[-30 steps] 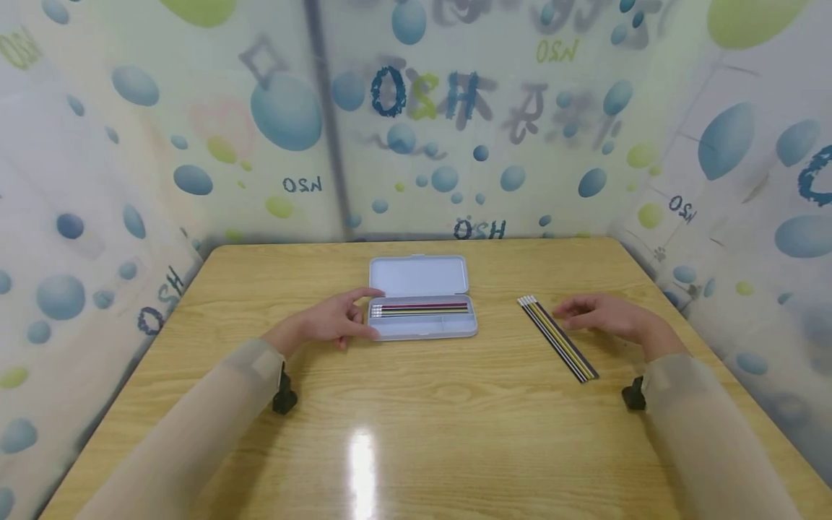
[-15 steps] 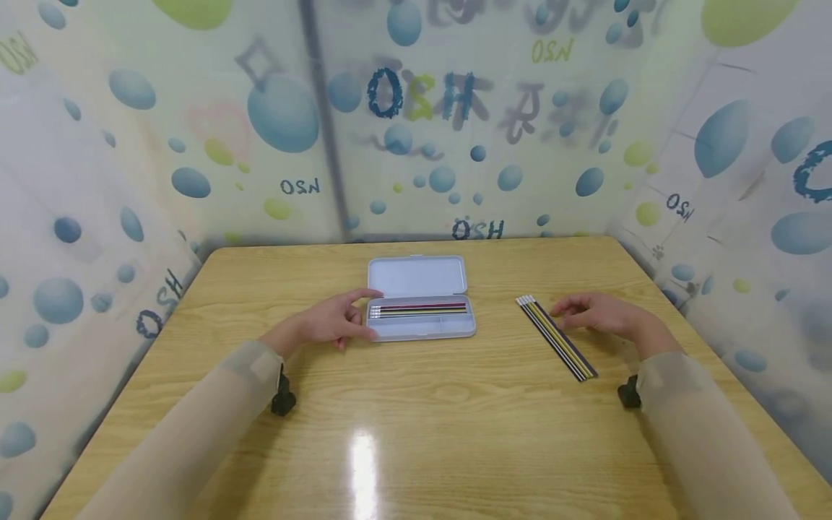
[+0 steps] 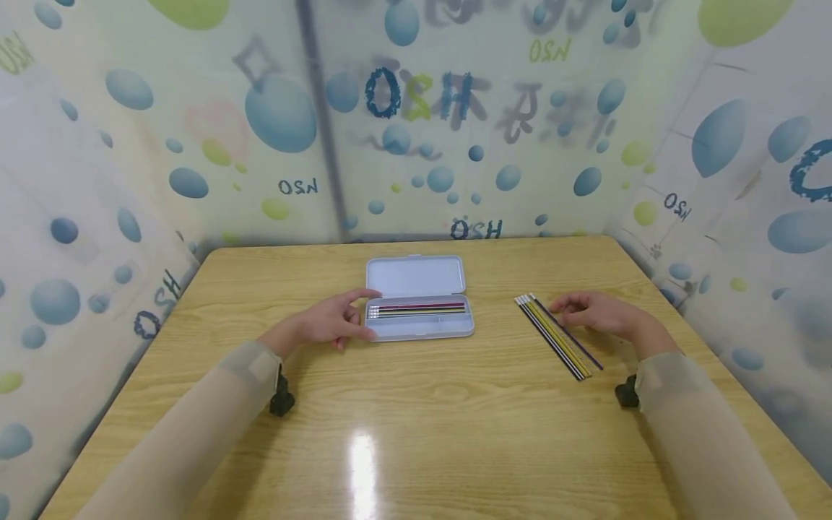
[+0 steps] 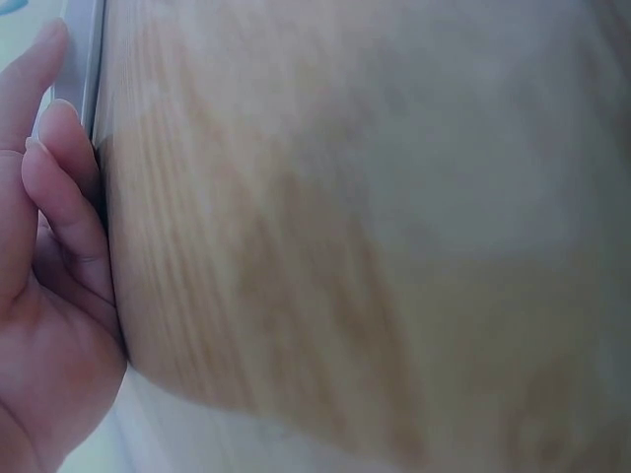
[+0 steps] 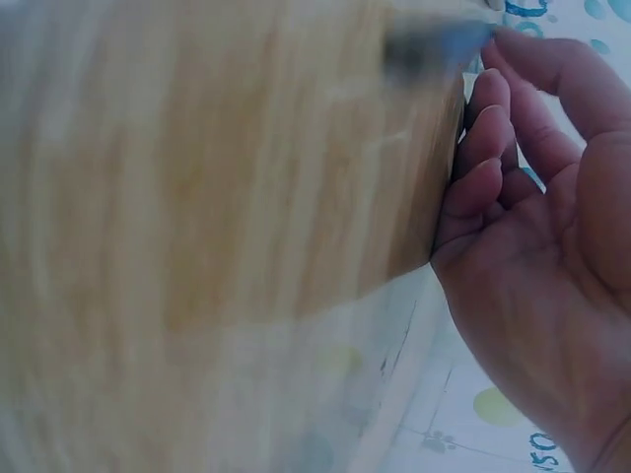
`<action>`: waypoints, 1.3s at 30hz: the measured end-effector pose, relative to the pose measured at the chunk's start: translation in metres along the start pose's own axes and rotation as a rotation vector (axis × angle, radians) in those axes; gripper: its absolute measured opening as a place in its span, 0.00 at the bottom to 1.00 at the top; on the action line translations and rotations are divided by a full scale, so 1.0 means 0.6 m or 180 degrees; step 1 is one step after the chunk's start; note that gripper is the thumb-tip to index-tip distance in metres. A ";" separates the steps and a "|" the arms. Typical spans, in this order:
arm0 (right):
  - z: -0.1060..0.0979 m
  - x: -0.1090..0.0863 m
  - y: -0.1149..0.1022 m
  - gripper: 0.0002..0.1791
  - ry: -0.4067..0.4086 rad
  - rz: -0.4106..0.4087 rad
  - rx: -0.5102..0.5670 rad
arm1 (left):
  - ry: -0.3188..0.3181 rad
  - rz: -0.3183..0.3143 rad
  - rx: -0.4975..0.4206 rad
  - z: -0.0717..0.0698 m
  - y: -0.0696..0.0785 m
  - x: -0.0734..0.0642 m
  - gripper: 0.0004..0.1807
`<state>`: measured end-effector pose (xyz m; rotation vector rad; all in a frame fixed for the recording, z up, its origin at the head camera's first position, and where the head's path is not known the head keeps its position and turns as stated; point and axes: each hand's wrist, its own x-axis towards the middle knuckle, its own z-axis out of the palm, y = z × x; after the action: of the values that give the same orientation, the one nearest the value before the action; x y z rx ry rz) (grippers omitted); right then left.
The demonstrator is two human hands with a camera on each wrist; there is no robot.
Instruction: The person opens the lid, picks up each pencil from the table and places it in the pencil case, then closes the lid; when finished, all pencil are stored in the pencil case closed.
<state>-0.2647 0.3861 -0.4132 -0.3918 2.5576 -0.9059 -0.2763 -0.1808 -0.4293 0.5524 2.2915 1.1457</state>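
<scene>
Two hands on the wooden table (image 3: 416, 404), head view first. Left hand (image 3: 328, 323) sits at the left end of the open clear pencil case (image 3: 419, 307), thumb and fingers touching that end wall — reads as bracing the case so it doesn't slide. Not a closed grip; fingers look only lightly bent against the plastic. Several pencils (image 3: 419, 310) lie lengthwise in the case tray, lid (image 3: 416, 276) flat behind it. Right hand (image 3: 601, 314) rests just beside the loose row of pencils (image 3: 557, 336) to the right of the case, fingertips (image 3: 560, 308) on or at the outermost one, which sits splayed slightly off the row. Fingers extended, nothing lifted; whether it has pinched that pencil I cannot tell. Forearms low, in pale sleeves, wrists near the tabletop.

Left wrist view: fingers (image 4: 59, 187) pressed flat along the case edge (image 4: 84, 59), gently curved, wrapping nothing. Table grain blurred.

Right wrist view: palm (image 5: 562, 296) open toward the camera, fingers loosely curled with tips at the table surface; a dark blurred streak (image 5: 434, 47) near the index tip is likely a pencil.
</scene>
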 end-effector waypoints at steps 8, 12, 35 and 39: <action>0.001 -0.002 -0.005 0.23 0.0105 0.0009 -0.0121 | 0.0014 -0.0020 0.0026 -0.003 -0.005 -0.003 0.50; 0.003 -0.002 -0.009 0.24 0.0135 0.0063 -0.0184 | 0.0024 -0.0027 0.0049 -0.004 -0.005 -0.005 0.50; 0.003 -0.007 -0.019 0.21 0.0436 0.0160 -0.0590 | 0.0028 0.0003 -0.0010 0.006 0.003 -0.008 0.49; 0.001 -0.008 -0.026 0.20 0.0531 0.0228 -0.0720 | 0.0037 -0.0013 -0.0039 0.004 0.003 -0.007 0.49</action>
<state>-0.2581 0.3760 -0.4026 -0.2970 2.8190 -0.6499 -0.2717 -0.1808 -0.4280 0.5376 2.2929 1.1630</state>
